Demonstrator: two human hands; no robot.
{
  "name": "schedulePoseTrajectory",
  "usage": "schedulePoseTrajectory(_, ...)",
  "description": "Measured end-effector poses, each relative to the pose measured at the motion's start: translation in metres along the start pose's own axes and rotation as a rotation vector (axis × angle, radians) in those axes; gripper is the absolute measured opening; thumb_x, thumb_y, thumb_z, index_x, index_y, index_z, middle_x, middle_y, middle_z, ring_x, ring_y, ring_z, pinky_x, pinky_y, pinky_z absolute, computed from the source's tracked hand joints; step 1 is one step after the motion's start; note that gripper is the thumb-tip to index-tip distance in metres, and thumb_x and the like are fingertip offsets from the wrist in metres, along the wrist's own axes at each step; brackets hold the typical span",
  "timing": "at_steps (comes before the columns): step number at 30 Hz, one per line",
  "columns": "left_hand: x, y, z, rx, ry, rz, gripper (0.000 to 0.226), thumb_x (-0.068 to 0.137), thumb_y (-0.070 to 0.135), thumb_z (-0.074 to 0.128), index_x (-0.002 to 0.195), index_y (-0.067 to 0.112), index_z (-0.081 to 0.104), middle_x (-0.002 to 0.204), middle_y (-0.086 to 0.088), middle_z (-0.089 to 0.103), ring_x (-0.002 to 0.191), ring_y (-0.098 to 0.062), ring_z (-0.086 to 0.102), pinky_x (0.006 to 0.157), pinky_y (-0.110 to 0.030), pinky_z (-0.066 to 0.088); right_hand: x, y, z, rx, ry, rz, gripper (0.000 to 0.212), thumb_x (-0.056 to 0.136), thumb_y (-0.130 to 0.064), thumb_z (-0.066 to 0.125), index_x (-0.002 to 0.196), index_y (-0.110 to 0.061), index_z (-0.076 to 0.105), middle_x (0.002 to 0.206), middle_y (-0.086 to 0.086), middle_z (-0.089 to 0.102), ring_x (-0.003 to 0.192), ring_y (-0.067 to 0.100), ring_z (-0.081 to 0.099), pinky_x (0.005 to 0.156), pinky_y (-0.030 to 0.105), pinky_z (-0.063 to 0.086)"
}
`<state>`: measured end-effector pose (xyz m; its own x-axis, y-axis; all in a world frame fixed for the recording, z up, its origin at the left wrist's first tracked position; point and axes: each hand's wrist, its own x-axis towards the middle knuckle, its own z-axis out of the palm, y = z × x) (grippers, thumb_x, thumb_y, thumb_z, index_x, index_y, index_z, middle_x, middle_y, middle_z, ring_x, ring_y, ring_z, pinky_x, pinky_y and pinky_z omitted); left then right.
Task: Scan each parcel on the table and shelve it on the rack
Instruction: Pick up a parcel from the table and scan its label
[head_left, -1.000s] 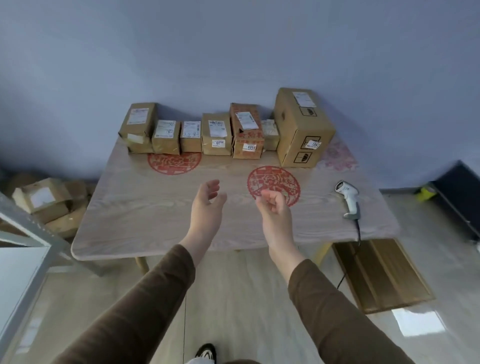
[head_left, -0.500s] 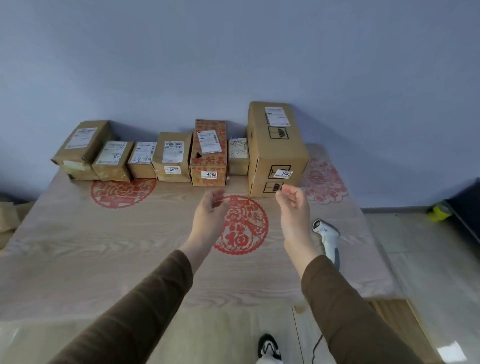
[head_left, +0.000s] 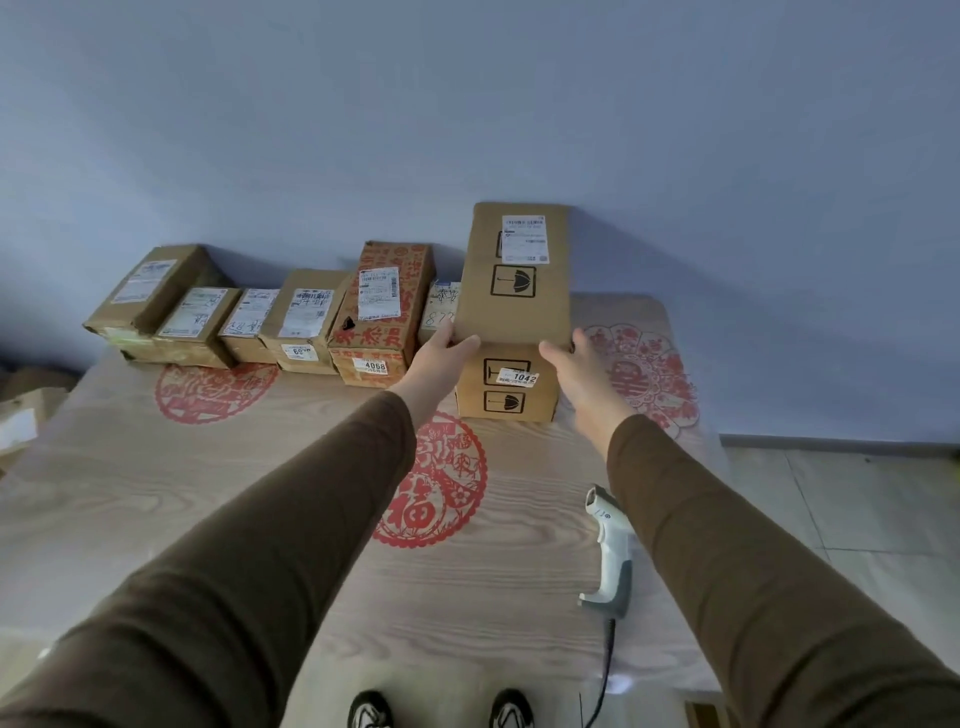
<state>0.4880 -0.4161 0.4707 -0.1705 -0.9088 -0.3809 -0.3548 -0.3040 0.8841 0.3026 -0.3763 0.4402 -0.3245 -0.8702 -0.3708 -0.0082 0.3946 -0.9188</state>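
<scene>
A tall brown parcel with a 1042 sticker stands at the back right of the wooden table. My left hand holds its left front corner, thumb on the front edge. My right hand holds the right front corner in the same way. The parcel rests on the table. A white handheld scanner lies on the table under my right forearm, its cable running off the front edge. Several smaller parcels line the back edge to the left, among them a red-printed box marked 4068.
A small parcel sits wedged between the red-printed box and the tall one. The blue wall stands right behind the row. More cardboard boxes lie on the floor at the left. Tiled floor shows to the right of the table.
I have stepped up to the table. Both hands, which hung in the air in front of me, have reached forward and now hold the tall parcel's two sides.
</scene>
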Motion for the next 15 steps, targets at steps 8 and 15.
schedulePoseTrajectory(8, -0.023, -0.036, 0.002, -0.08, 0.041, -0.049, 0.073, 0.097, 0.045, 0.06, 0.16, 0.021, 0.033, 0.156, -0.001, 0.043, 0.142, -0.023, 0.045, 0.12, -0.042, 0.036, -0.046, 0.02, -0.016, -0.06, 0.052, -0.042, 0.064, 0.106, -0.038, 0.055, 0.162, -0.018, 0.03, 0.163, 0.001, 0.04, 0.145, 0.021, 0.042, 0.12, 0.044, 0.035)
schedulePoseTrajectory(15, -0.094, -0.094, -0.008, 0.111, 0.09, 0.005, 0.049, 0.095, 0.05, 0.058, 0.138, 0.027, 0.06, 0.127, -0.001, 0.063, 0.104, -0.02, 0.067, 0.087, -0.04, 0.061, -0.119, 0.076, -0.029, -0.173, 0.02, -0.041, 0.043, 0.101, -0.054, 0.057, 0.139, -0.034, 0.058, 0.125, -0.012, 0.069, 0.117, 0.015, 0.067, 0.103, 0.048, 0.055)
